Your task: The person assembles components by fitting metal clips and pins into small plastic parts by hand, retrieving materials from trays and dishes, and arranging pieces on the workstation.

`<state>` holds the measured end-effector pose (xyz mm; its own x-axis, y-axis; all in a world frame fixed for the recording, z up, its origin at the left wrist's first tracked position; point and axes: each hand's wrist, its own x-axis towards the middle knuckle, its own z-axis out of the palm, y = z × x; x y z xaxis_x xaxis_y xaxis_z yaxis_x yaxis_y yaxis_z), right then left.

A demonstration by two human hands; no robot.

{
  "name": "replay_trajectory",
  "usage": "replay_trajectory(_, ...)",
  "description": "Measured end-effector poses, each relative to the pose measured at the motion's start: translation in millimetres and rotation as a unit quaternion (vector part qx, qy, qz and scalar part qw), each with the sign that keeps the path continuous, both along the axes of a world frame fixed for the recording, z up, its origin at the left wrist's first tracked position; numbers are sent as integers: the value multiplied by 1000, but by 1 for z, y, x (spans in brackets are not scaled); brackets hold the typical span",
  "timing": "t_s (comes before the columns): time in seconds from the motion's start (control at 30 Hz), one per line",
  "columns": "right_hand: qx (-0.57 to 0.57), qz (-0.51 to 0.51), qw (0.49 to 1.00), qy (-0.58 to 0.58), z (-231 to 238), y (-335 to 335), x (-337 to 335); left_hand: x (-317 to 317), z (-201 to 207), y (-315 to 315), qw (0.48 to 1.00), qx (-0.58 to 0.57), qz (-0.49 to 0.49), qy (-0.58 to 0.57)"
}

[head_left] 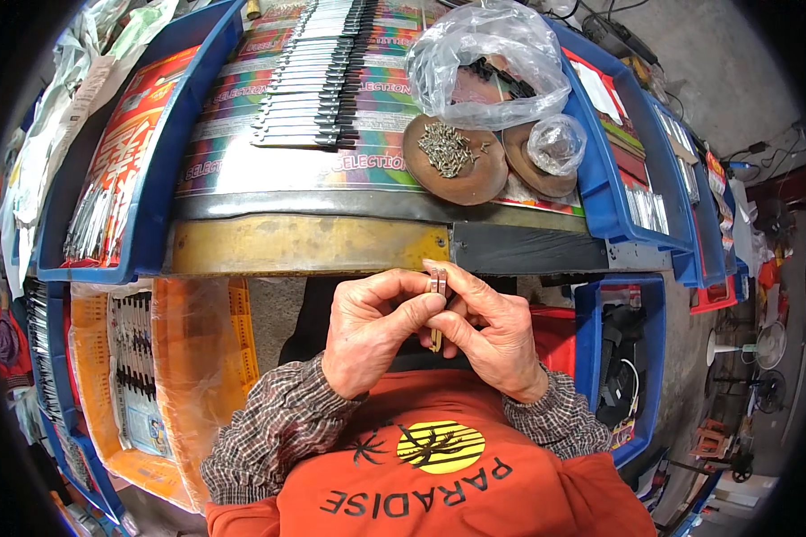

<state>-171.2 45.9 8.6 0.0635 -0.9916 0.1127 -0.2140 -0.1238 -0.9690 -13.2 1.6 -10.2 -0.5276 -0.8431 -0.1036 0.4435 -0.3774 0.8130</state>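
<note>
A: What's in the brown dish (476, 186)?
B: Heap of small shiny metal pcs (446, 150). Dish is round, smooth. Just beyond it, crinkly clear bag (533, 40) w/ blk parts (503, 79) inside. Well L of dish, blue tray (163, 183) w/ slim metallic strips (90, 225).
A: Hands?
B: L hand (376, 318) & R hand (490, 322), fingertips clamped on narrow shiny pc (438, 283), wearer's side of dish.

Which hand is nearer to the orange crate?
Left. The left hand is to the right of the orange crate; the right hand is farther right.
</note>
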Motion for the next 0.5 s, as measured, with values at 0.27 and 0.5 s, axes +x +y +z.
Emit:
replay_trajectory(0.27,9,-4,1000,-21,-6,-1,-1,0,-2,0,999,-31,9,-27)
replay_trajectory(0.5,31,-1,999,-29,-4,-2,0,1,2,-2,999,-29,11,-30)
